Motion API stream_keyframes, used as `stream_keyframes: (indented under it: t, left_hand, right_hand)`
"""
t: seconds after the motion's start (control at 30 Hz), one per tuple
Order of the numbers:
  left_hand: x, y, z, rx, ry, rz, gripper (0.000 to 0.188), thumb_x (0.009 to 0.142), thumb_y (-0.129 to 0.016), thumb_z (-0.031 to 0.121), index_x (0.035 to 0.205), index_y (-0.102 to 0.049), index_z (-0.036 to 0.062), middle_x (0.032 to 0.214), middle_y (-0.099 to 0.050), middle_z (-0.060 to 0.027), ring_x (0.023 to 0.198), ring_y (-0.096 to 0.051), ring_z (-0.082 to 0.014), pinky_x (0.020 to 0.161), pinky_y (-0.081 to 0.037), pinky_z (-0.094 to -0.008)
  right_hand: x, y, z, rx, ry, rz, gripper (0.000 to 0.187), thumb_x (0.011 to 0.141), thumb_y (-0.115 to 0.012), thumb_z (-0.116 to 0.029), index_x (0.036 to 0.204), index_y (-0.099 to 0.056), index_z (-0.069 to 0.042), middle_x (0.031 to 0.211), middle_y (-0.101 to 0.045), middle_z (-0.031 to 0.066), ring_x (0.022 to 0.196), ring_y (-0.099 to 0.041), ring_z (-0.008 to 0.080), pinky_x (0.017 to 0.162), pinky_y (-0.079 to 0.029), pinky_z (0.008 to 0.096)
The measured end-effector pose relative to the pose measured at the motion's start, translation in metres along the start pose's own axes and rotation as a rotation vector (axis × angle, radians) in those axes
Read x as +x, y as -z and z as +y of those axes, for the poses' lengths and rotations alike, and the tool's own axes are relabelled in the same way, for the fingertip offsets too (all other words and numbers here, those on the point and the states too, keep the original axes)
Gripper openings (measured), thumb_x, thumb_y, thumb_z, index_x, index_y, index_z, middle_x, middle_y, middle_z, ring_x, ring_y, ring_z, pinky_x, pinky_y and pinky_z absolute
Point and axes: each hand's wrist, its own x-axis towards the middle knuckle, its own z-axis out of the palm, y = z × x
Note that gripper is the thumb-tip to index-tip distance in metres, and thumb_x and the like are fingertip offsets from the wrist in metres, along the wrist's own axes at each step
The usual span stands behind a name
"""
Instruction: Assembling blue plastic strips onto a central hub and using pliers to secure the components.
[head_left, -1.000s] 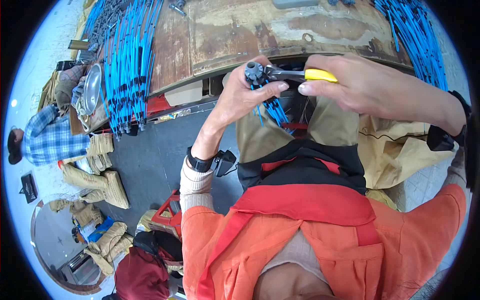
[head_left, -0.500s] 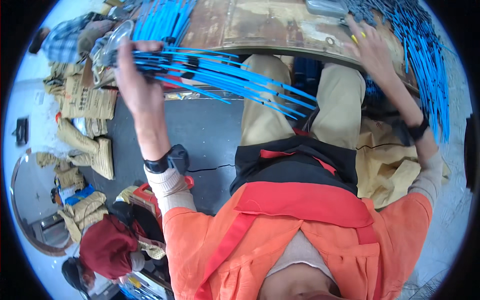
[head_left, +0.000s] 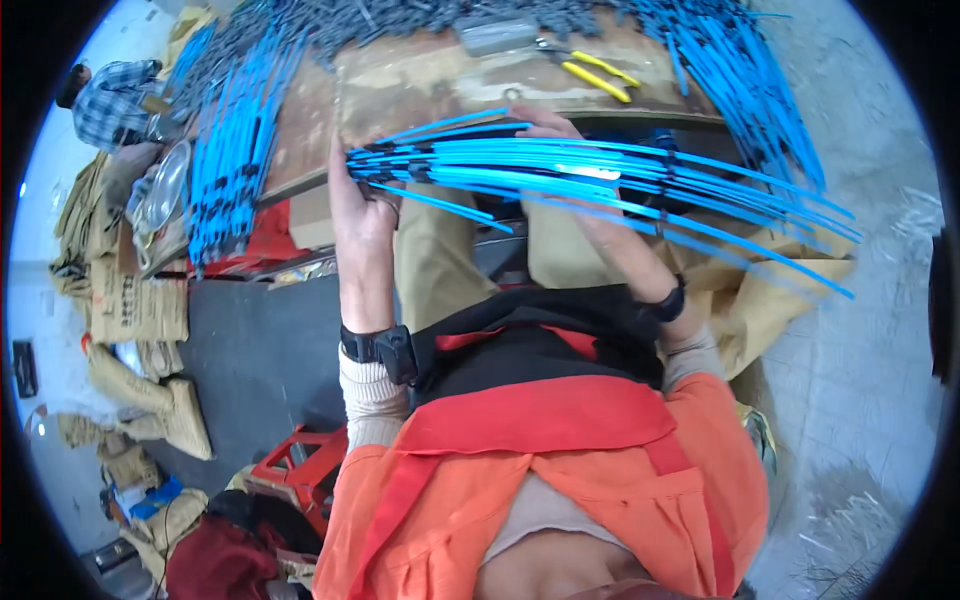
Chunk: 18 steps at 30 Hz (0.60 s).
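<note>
A bundle of long thin blue rods (head_left: 480,160) with small black fittings on it lies crosswise in front of me, above my lap. Its left end is in my left hand (head_left: 364,222), which is closed round it with the thumb up along the end. My right hand (head_left: 560,128) is beneath the middle of the bundle; some fingers show past the far side, while the palm is mostly covered by the rods. The rods fan out to the right, and their tips are blurred. On the wooden table (head_left: 410,85), pliers with yellow handles (head_left: 598,83) lie beyond the bundle.
More blue rods lie at the table's left (head_left: 240,140) and right (head_left: 745,90). Many small dark pieces (head_left: 380,25) are heaped along the back, near a clear plastic box (head_left: 497,37). A person in a checked shirt (head_left: 115,100) is at far left, by stacked brown sacks (head_left: 140,300).
My right hand has left the pliers on the table and come under the bundle. My left hand has carried the bundle rightward in the picture, and the view has shifted.
</note>
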Motion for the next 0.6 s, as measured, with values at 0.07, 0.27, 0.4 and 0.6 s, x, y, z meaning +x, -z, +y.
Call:
stream_keyframes:
  t: [0.07, 0.27, 0.4, 0.6]
  left_hand:
    - [0.001, 0.007, -0.039, 0.099, 0.138, -0.055, 0.041, 0.1, -0.055, 0.04, 0.107, -0.062, -0.0003, 0.1, -0.069, -0.0172, 0.094, -0.067, -0.0334, 0.089, -0.055, -0.0515]
    - [-0.036, 0.026, -0.068, 0.526, 0.09, -0.074, 0.05, 0.098, -0.06, 0.041, 0.129, -0.059, 0.0022, 0.124, -0.064, -0.0123, 0.121, -0.056, -0.0228, 0.103, -0.044, -0.041]
    - [-0.085, 0.029, -0.053, 0.867, 0.323, -0.42, 0.031, 0.098, -0.061, 0.019, 0.124, -0.062, 0.0026, 0.112, -0.066, -0.0021, 0.098, -0.061, -0.0078, 0.084, -0.05, -0.0239]
    - [-0.079, 0.055, -0.01, 0.892, 0.357, -0.522, 0.042, 0.077, -0.082, 0.022, 0.11, -0.066, 0.0011, 0.102, -0.066, -0.005, 0.083, -0.06, -0.0075, 0.071, -0.05, -0.0219]
  right_hand:
    - [0.002, -0.002, -0.001, 0.211, 0.194, 0.188, 0.033, 0.096, -0.063, -0.019, 0.128, -0.059, -0.009, 0.118, -0.062, 0.0063, 0.111, -0.059, 0.014, 0.1, -0.048, 0.0367]
    - [-0.029, 0.015, 0.022, 0.518, 0.218, 0.387, 0.036, 0.098, -0.061, -0.023, 0.13, -0.054, -0.01, 0.12, -0.061, 0.0064, 0.111, -0.058, 0.0148, 0.096, -0.049, 0.0353]
    - [-0.049, -0.059, 0.009, 0.175, -0.263, 0.372, 0.026, 0.095, -0.065, -0.019, 0.113, -0.067, 0.001, 0.107, -0.063, 0.0031, 0.099, -0.058, 0.0099, 0.086, -0.046, 0.0269]
    - [-0.037, -0.091, 0.017, 0.072, -0.329, 0.185, 0.025, 0.09, -0.073, -0.019, 0.107, -0.069, -0.001, 0.099, -0.06, 0.0045, 0.094, -0.059, 0.013, 0.085, -0.045, 0.0283]
